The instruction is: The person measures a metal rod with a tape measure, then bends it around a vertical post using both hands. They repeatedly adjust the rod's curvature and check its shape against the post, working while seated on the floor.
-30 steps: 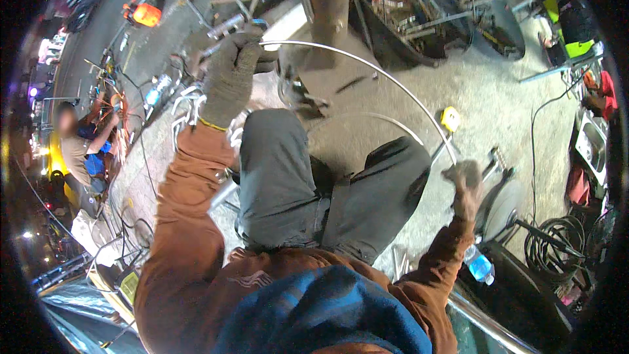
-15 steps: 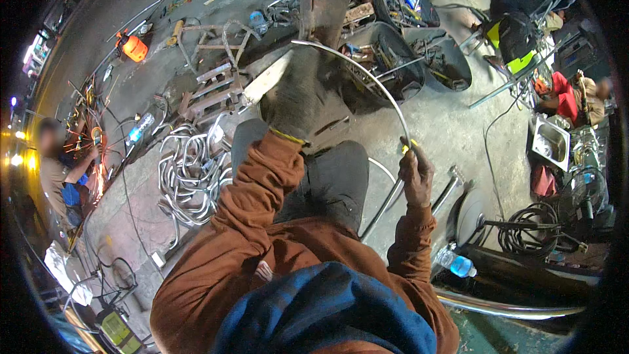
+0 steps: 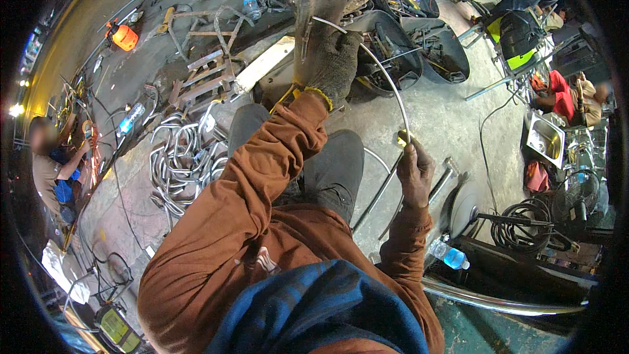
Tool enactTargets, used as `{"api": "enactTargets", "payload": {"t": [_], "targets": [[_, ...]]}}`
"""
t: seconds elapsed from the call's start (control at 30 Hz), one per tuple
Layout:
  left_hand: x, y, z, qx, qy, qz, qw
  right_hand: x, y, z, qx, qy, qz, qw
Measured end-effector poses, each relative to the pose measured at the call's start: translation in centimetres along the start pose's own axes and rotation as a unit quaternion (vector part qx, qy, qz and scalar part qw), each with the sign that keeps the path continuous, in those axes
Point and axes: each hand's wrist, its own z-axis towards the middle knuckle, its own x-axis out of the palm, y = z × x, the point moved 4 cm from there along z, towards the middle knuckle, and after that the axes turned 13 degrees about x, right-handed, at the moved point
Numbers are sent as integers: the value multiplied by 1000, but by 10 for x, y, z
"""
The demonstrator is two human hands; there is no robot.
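spanning two hands [image 3: 417, 174], one gloved: one curved rod [image 3: 399, 97]; three tubs [image 3: 455, 71] ahead

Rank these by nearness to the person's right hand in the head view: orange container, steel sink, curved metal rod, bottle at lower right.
Nearest to the right hand first:
1. Curved metal rod: in its fingers.
2. Bottle: below, slightly right.
3. Steel sink: off to the right.
4. Orange container: far upper left.
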Motion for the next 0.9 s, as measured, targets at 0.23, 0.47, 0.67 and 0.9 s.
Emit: {"api": "enactTargets", "payload": {"t": [0.23, 0.47, 0.67, 0.9], "targets": [[-6, -9, -3, 5, -55, 6, 998, -13, 13, 13, -9, 14, -40, 999], [-7, 30, 6, -4, -61, -7, 998, 17, 5, 12, -1, 54, 21, 998], [-1, 57, -9, -62, -28, -86, 994, 66, -18, -11, 76, 60, 114, 989], [5, 38, -29, -143, 44, -281, 948, 95, -19, -23, 94, 137, 275, 947]]}}
